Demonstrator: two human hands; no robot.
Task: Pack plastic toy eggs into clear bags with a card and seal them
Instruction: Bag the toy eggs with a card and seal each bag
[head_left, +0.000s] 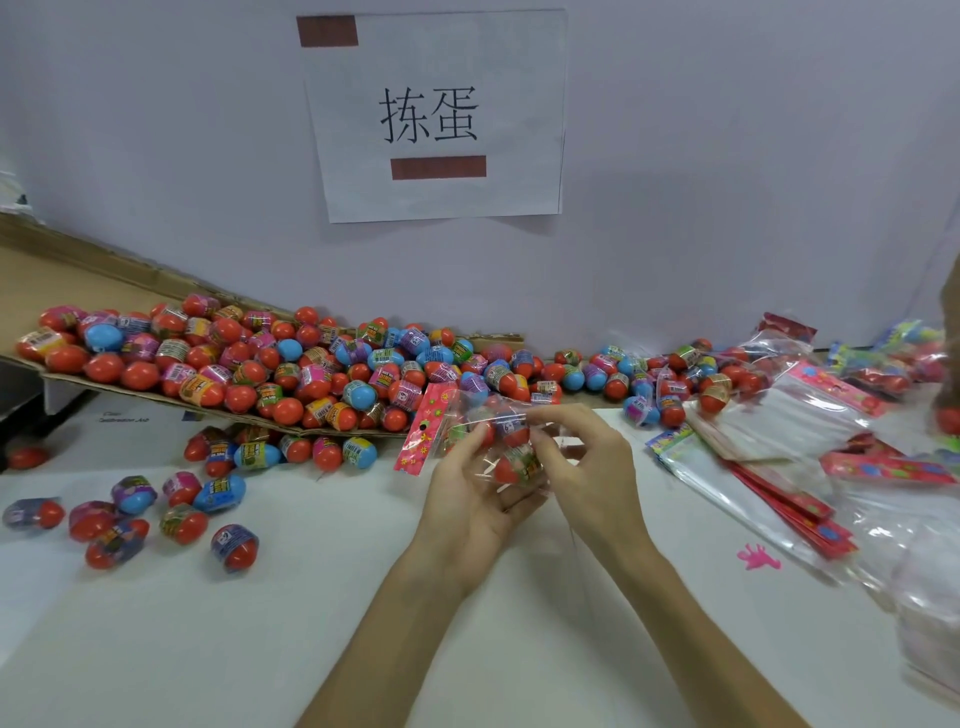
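View: head camera
Clear bag (498, 436): held above the middle of the desk (363, 597); eggs (514, 467) inside, pink card (423, 431) at its left end.
Left hand (467, 499): fingers curled under the bag, gripping it.
Right hand (587, 467): thumb and fingertips pinching the bag's film.
Loose eggs (260, 358): heaped on cardboard (52, 280) along the back edge.
Empty bags (769, 447): stacked toward the right edge.
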